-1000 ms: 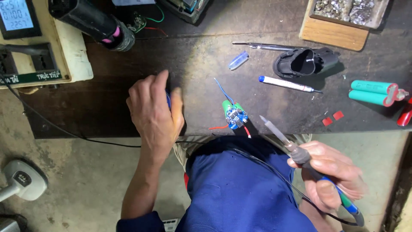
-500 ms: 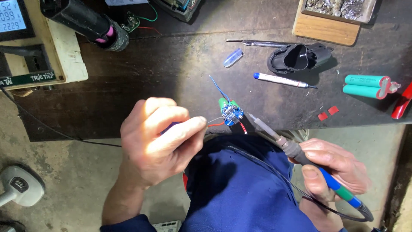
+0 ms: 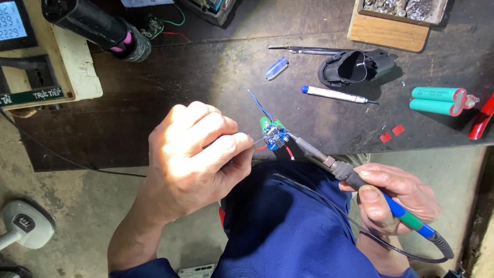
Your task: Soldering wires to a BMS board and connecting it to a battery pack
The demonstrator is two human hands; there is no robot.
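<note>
1. Small blue circuit board (image 3: pixel 276 137) sits at the near edge of the dark bench (image 3: pixel 154 103), on green cells with blue and red leads.
2. Left hand (image 3: pixel 193 154) pinches a thin wire, probably solder, touching the board.
3. Right hand (image 3: pixel 393 198) clenched on soldering iron (image 3: pixel 329 164); tip at the board's right side.
4. Open bench lies behind the board; pen (image 3: pixel 334 94) and black housing (image 3: pixel 355 67) well apart.
5. Versus half a second ago: hands closer, wire and tip now at the board.
</note>
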